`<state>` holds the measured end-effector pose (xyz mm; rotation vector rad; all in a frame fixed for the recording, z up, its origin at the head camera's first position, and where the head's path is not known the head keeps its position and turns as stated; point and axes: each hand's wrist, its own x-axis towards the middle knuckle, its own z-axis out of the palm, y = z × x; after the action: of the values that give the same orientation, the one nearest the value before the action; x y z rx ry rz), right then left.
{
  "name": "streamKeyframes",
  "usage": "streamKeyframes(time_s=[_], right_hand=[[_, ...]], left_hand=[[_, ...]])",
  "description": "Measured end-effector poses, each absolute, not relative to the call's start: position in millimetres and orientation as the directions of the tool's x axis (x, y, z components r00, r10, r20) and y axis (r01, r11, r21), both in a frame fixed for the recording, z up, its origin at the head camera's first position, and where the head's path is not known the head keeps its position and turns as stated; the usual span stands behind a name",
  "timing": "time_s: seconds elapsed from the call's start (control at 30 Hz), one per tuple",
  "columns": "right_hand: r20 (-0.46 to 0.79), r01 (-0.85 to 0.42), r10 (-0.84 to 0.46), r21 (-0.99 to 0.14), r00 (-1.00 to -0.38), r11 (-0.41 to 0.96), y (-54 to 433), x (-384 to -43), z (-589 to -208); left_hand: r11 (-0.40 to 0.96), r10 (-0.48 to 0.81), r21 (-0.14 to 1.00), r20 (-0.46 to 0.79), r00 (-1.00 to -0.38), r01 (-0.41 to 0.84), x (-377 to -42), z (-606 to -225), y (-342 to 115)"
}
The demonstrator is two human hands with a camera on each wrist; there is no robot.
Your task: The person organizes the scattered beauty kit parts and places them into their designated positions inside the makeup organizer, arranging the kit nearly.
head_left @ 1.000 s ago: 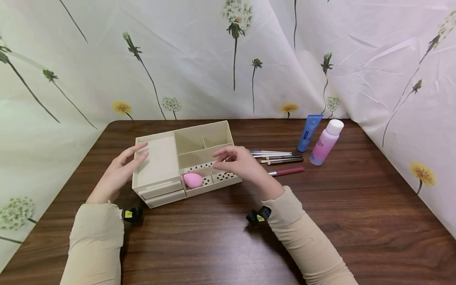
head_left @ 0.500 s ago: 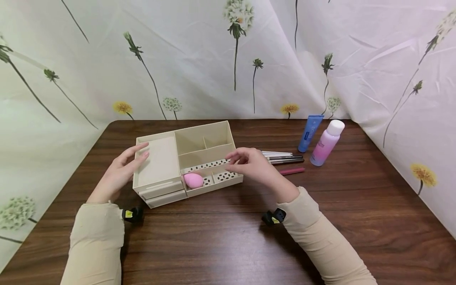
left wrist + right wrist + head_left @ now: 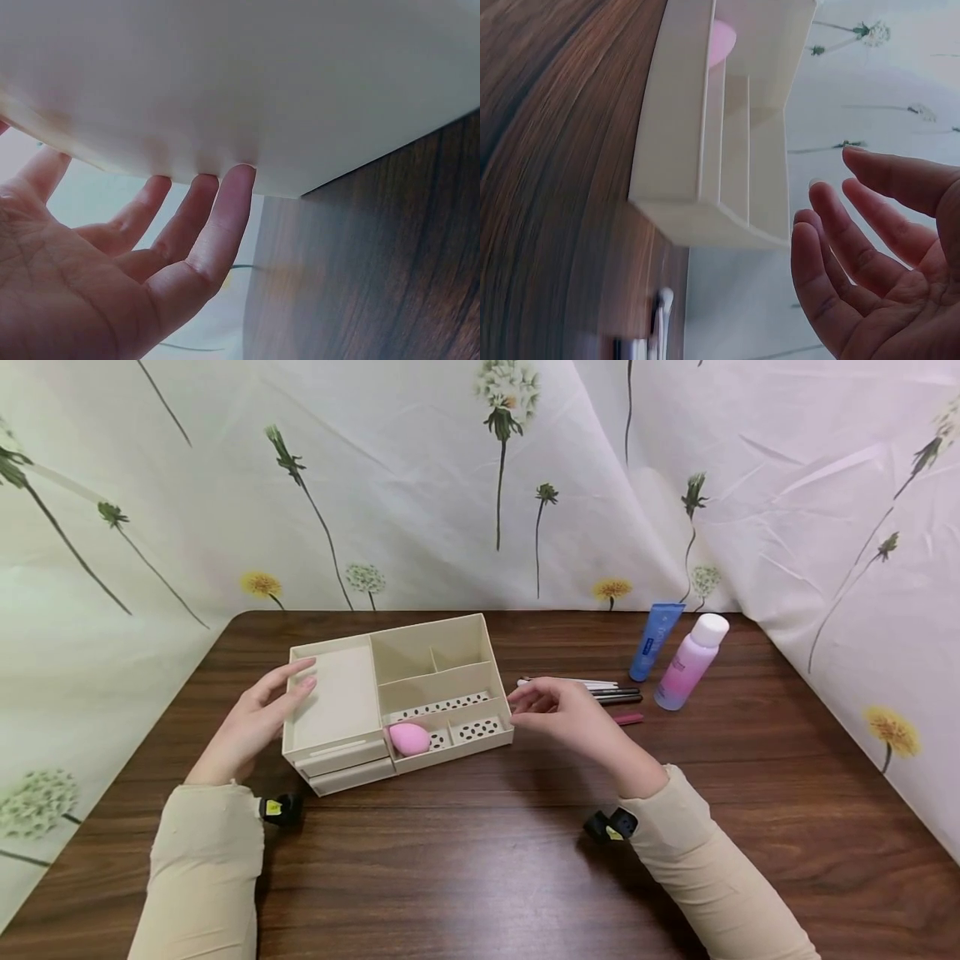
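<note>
A cream makeup organizer (image 3: 336, 697) stands left of centre, with a lidded part over two drawers and open compartments at its right. In its front compartment lies a pink teardrop makeup sponge (image 3: 409, 739). My left hand (image 3: 258, 718) rests against the organizer's left side; in the left wrist view its slightly bent fingertips (image 3: 240, 176) touch the smooth side wall. Near the organizer's right front corner hovers my right hand (image 3: 570, 718), fingers loosely bent, holding nothing. The right wrist view shows those fingers (image 3: 840, 232) apart from the box.
Several makeup brushes (image 3: 618, 695) lie on the dark wooden table (image 3: 450, 860), partly hidden behind my right hand, along with a red stick (image 3: 628, 719). A blue tube (image 3: 654, 643) and a pink-lilac bottle (image 3: 690, 664) with white cap stand farther right. A dandelion-print cloth (image 3: 420, 485) hangs behind.
My right hand has moved right, from above the front compartments to beyond the organizer's right edge, covering more of the brushes. The left hand has stayed at the organizer's left side.
</note>
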<state>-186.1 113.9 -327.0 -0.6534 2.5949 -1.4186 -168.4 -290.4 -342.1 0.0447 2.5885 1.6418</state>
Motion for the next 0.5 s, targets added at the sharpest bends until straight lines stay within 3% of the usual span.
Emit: streamKeyframes(time_s=[0.5], right_hand=[[0.04,-0.206,-0.304,-0.818,-0.952,0.537,156.0,-201.6,-330.5]], left_hand=[[0.426,0.063,0.905,-0.053,-0.997,-0.022,-167.1,-340.8,-290.0]])
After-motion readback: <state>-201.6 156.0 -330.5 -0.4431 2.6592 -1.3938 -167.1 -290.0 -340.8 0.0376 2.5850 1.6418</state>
